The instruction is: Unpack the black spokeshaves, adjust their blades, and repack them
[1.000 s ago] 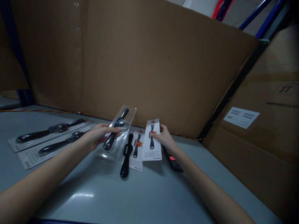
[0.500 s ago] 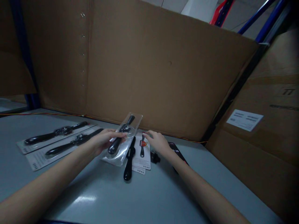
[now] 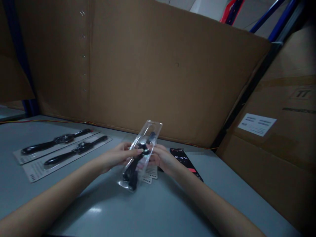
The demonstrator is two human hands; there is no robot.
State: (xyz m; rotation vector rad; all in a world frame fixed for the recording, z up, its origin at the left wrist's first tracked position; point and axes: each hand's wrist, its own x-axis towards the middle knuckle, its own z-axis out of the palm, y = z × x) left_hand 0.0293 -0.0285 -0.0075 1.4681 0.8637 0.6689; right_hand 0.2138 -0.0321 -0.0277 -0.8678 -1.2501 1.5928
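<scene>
A clear plastic blister shell with a black spokeshave in it is held tilted above the table. My left hand grips its left side, thumb across the front. At its right edge, my right hand has its fingers closed on the plastic; some fingertips are hidden behind it. A second black handle shows blurred through the shell's lower end. Beneath lie printed cards, partly covered by the shell and my right hand.
Two carded spokeshaves, one farther back and one nearer, lie at the left. A phone with a running timer lies right of my hands. A cardboard panel stands behind the table; a large carton is at the right.
The shell with the spokeshave has moved right and swung more upright in my left hand. My right hand has left the cards and come to the shell's right edge, uncovering the phone.
</scene>
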